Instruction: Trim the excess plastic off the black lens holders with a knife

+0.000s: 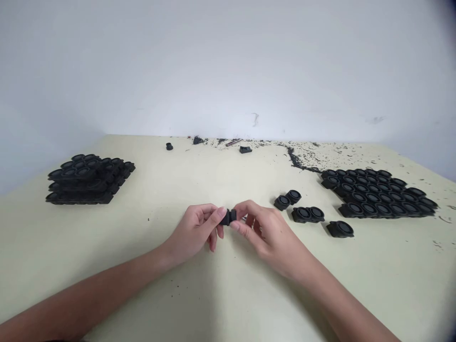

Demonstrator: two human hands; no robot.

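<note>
In front of me, a small black flanged part (pixel 225 218), like a rubber or plastic bushing, is held on its side above the table. My left hand (pixel 197 228) is closed on it, gripping its left end between thumb and fingers. From the other side, my right hand (pixel 265 230) pinches the part's right end with thumb and index finger. Something thin and pale shows among the right fingers, too small to name. To the right lie loose black round-topped parts: a pair (pixel 288 200), another pair (pixel 308 214) and a single one (pixel 340 229).
Stacked layers of black parts (pixel 89 178) stand at the left. A wide group of them (pixel 377 194) sits at the right. Toward the wall are a small black piece (pixel 169 146), another black piece (pixel 245 149), a thin reddish tool (pixel 233 142) and scattered black trimmings (pixel 297 161).
</note>
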